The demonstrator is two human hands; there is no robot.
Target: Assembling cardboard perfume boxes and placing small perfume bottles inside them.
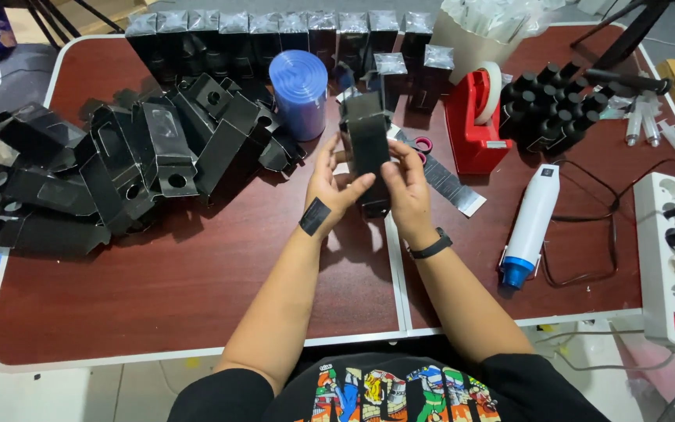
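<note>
Both hands were on 1 black carton, held upright just above the middle of the table, right over the seam between its 2 halves. The left hand was curled around the carton's left side with the thumb lying across the front face, and the right hand was closed on the right edge, fingers wrapped behind. So neither hand was open; both were gripping the same box.

My take on doing this bit well: the grip looked better kept on the edges, not the flat panels, since thin card like that probably dents easily. The top flap area looked open, though I couldn't tell for sure.

To the left sat a loose pile of flat black cartons, and a row of wrapped boxes stood along the far edge. A blue film roll, red tape dispenser and white heat gun were all near.
</note>
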